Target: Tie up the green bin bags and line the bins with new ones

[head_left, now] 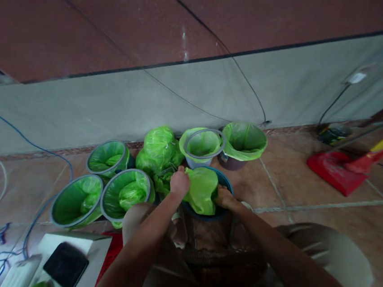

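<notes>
A light-green plastic bag [203, 190] bulges up out of a blue bin [227, 180] between my knees. My left hand [180, 183] is closed on the left edge of this bag, over the bin's left rim. On the other side my right hand [224, 197] has its fingers closed around the bag's right edge, inside the rim. Just left of my left hand lies a heap of filled, knotted green bags [159, 147]. Behind the blue bin stands a lined bin [196, 162] with a loose grey ring [222, 147] tilted on its top.
A brown bin with a green liner [244, 142] stands by the wall. Several lined bins [125, 196] with grey rings are at left. A red dustpan [338, 171] lies at right. Near me at left are a box with a black phone [66, 266] and a blue cable [37, 214].
</notes>
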`<state>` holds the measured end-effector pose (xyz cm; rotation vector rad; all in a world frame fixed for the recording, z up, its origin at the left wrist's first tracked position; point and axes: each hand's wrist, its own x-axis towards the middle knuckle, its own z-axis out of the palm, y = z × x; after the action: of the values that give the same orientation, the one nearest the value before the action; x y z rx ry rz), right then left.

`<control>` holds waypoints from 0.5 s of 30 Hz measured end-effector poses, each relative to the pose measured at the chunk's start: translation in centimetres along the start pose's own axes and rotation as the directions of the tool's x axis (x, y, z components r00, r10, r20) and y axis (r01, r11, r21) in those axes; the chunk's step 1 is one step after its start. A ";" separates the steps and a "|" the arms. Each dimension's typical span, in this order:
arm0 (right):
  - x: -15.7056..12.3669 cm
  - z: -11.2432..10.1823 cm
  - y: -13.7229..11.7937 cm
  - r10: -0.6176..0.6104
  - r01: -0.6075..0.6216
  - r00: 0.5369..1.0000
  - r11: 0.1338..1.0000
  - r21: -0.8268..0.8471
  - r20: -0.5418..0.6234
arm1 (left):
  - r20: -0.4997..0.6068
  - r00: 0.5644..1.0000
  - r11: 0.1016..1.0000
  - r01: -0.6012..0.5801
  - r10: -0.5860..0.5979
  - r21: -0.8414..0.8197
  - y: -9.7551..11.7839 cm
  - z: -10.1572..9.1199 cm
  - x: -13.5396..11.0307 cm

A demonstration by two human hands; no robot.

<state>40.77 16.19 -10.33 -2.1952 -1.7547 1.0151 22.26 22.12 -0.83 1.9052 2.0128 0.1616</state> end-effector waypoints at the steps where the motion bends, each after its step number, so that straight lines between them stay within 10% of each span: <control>1: -0.1 -0.5 -0.1 -0.004 0.004 1.000 1.000 -0.024 0.018 | 0.022 1.000 0.999 0.005 -0.006 0.038 0.0 1.1 0.3; 8: -2.2 -1.8 -2.0 -0.189 0.184 0.979 0.980 0.072 0.081 | 0.197 0.980 0.971 0.073 -0.028 -0.227 -0.4 5.8 2.0; 15: -1.7 1.3 -0.6 -0.044 0.038 0.997 0.995 0.093 0.061 | 0.365 0.898 0.844 -0.014 0.246 -0.536 -1.1 8.0 1.5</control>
<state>39.40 14.47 -10.32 -2.0855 -1.7349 1.1438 23.89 22.15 -8.84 1.5568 1.3674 0.2756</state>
